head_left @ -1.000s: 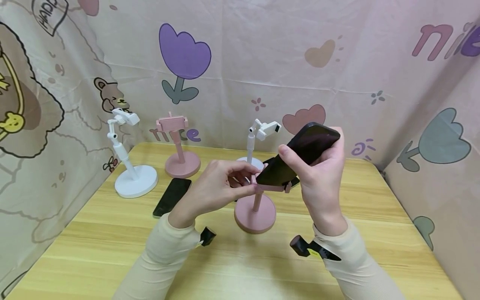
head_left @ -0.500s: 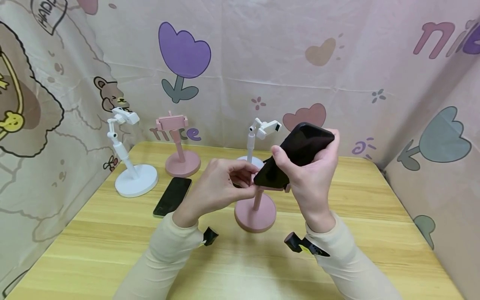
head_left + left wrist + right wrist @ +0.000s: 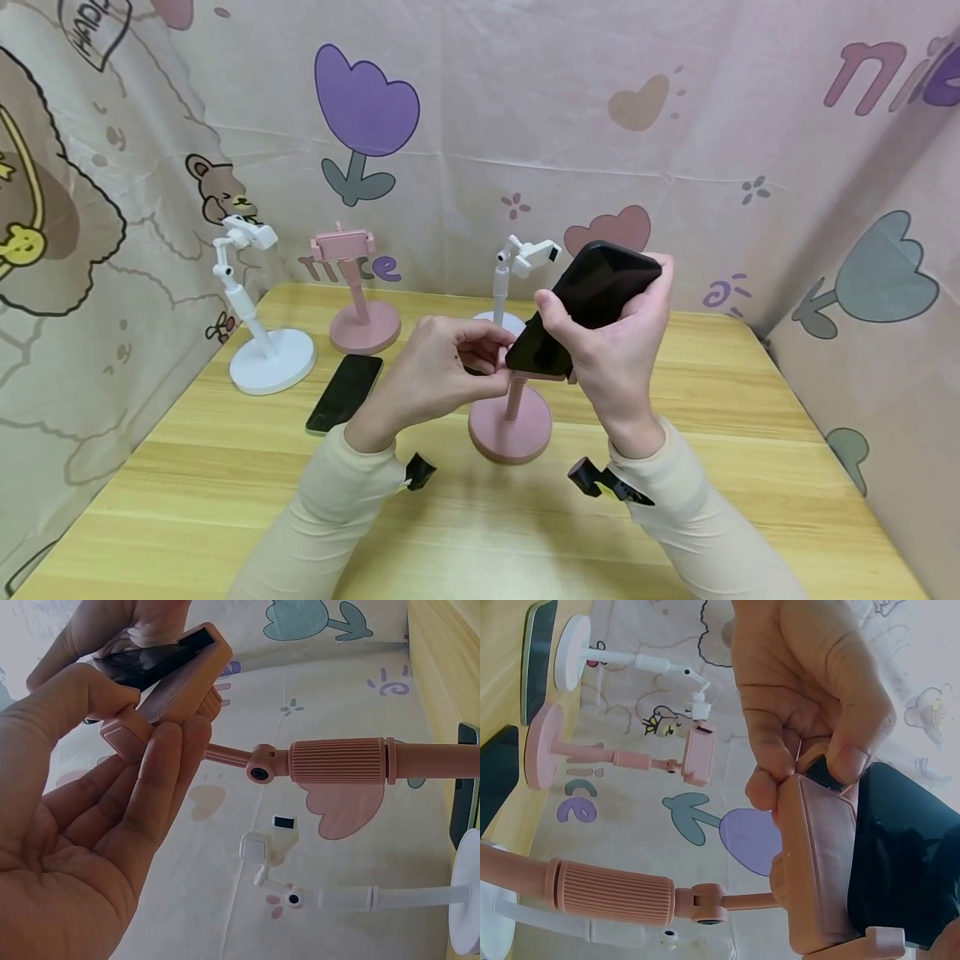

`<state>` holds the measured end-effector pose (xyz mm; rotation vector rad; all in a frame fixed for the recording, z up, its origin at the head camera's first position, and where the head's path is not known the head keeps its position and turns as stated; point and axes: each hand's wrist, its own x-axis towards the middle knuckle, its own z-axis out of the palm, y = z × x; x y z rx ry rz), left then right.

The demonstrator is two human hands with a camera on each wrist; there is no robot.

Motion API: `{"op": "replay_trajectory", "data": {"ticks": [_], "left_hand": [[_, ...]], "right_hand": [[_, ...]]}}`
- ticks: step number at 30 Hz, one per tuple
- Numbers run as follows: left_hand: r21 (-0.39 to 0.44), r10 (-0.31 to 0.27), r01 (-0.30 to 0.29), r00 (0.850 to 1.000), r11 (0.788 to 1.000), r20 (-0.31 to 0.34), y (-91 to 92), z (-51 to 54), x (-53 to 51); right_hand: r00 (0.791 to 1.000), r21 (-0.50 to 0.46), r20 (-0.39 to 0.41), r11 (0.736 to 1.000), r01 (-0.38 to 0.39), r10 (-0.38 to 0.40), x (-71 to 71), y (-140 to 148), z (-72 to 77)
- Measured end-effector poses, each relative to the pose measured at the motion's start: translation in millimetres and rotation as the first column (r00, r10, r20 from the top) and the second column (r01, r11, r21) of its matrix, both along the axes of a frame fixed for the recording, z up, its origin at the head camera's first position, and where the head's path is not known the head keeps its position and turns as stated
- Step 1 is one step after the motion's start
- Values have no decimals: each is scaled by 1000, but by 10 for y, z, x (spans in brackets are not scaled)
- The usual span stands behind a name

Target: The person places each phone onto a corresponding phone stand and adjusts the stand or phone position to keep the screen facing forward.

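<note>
Phone (image 3: 600,293) gripped by the right hand (image 3: 621,358) tilts over the pink holder (image 3: 819,870) between both hands, perhaps for clearance. The left hand (image 3: 431,373) pinches the holder's end, steadying it, I'd say.

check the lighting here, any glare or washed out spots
Head view: pale glare on the table near the picture's bottom edge, soft shadows around it; left wrist view: dimmer, the backdrop paler at upper left; right wrist view: backdrop washed out at upper right, dim reflections on the held phone.
</note>
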<state>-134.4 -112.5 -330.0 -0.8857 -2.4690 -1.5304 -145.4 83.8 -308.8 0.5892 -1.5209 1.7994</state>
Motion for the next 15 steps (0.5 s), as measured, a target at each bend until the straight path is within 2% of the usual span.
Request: {"op": "replay_trajectory", "data": {"ticks": [9,15], "left_hand": [[19,-16,16,1000,1000,3,-10,-6,-10],[-12,-42,42,999,999,-17,-8,-29,-15]], "right_hand": [[1000,23,-12,1000,-16,16,-8,-13,0],[1000,58,-2,998,15,-15,-31,-1,-36]]}}
